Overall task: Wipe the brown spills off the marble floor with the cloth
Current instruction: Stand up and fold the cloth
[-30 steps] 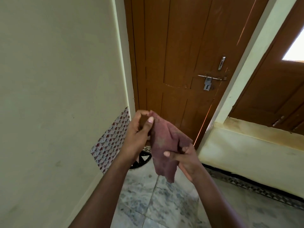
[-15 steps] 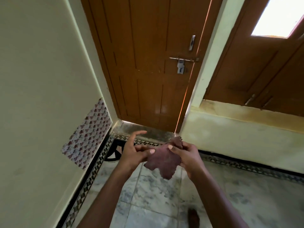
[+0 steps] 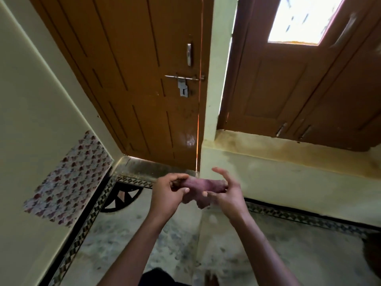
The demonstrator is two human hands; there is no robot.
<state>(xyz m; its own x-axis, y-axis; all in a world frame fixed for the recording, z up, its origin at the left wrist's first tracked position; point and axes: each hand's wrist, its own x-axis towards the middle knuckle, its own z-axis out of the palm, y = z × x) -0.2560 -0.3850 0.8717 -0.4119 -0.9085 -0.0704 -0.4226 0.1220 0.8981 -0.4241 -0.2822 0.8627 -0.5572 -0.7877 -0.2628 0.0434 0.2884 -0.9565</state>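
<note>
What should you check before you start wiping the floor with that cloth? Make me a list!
1. Cloth in hand: ok, held between the left hand and the right hand.
2. Cloth bunched ready for wiping: ok, it looks rolled up, though blurred.
3. Cloth touching the marble floor: not ok, it is held up in the air.
4. Brown spill found: cannot tell, a dark brown mark shows at the bottom edge but is blurred.
5. Firm grip: cannot tell, the right hand's fingers are spread open.
</note>
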